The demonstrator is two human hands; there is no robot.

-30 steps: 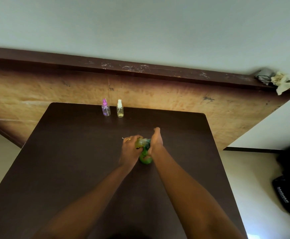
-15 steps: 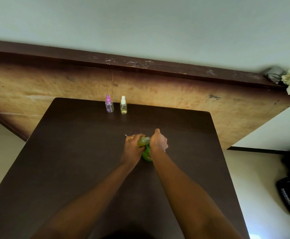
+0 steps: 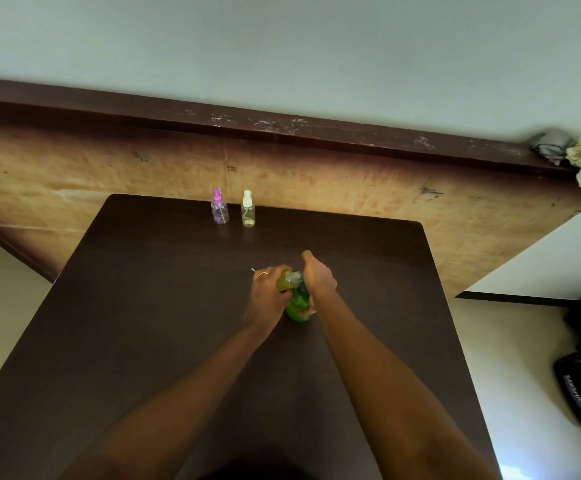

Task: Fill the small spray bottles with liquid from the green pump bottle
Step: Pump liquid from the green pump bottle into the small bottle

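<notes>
Head camera is looking down on both arms reaching over a dark table (image 3: pixel 143 306). Left hand (image 3: pixel 267 294) is curling round a small bottle (image 3: pixel 285 283) of yellow-green liquid, with the bottle's clear neck pointing toward the right hand (image 3: pixel 318 279). Green pump bottle (image 3: pixel 295 308) is standing mid-table, just right of the left hand and touching the small bottle. Right hand is wrapping over the pump bottle's top, thumb sticking up, fingertips showing lower on the green side. Pump head is hiding under the palm, so can't tell if it is being pressed. Thin white stick (image 3: pixel 252 270) is poking out past the left knuckles, too small to identify, possibly a spray tube. Purple-capped spray bottle (image 3: pixel 219 211) and white-capped spray bottle (image 3: pixel 248 212) are standing upright side by side at the far table edge, caps on, well apart from the hands. White one is showing some yellowish liquid low down, purple one is looking nearly clear. Wooden board (image 3: pixel 351 188) is running behind the table, rags (image 3: pixel 573 154) are sitting on its ledge far right, and a black bag (image 3: pixel 580 389) is lying on the floor at right. Step in hand, judging: pumping liquid into the held small bottle. Next move is calling for keeping neck and nozzle lined up, then capping, then reaching for the far pair and uncapping one.
</notes>
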